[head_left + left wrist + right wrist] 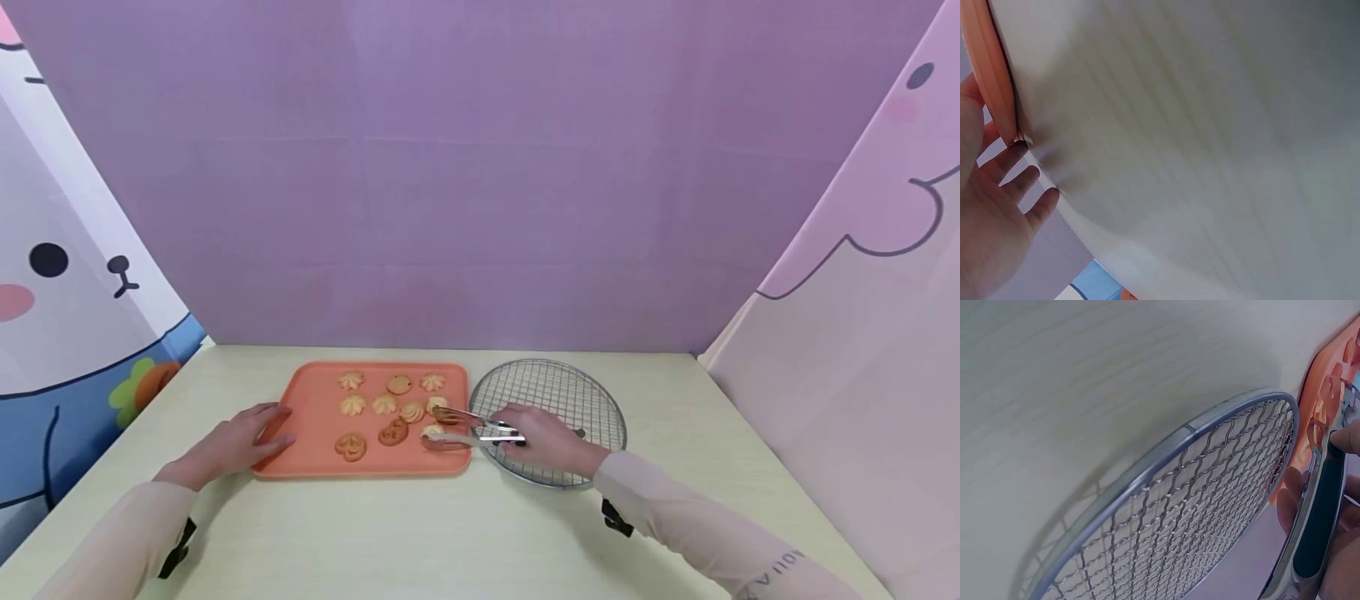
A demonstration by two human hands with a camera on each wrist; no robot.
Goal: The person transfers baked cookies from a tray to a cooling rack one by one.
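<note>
An orange tray (307,417) lies on the table with several cookies on it, some star-shaped, some round, and a pretzel-shaped one (350,447). My left hand (228,446) rests at the tray's left edge; in the left wrist view its fingers (1013,165) look fairly straight against the rim. My right hand (547,437) grips metal tongs (495,433) with dark handle inlays (1320,519). The tongs' tips are apart, over the cookies (437,404) at the tray's right side. Whether they touch a cookie I cannot tell.
A round wire cooling rack (592,400) on short legs stands right of the tray, beneath my right hand. The pale table (420,533) ends at a purple backdrop (450,208). Printed cartoon panels (75,208) rise on both sides.
</note>
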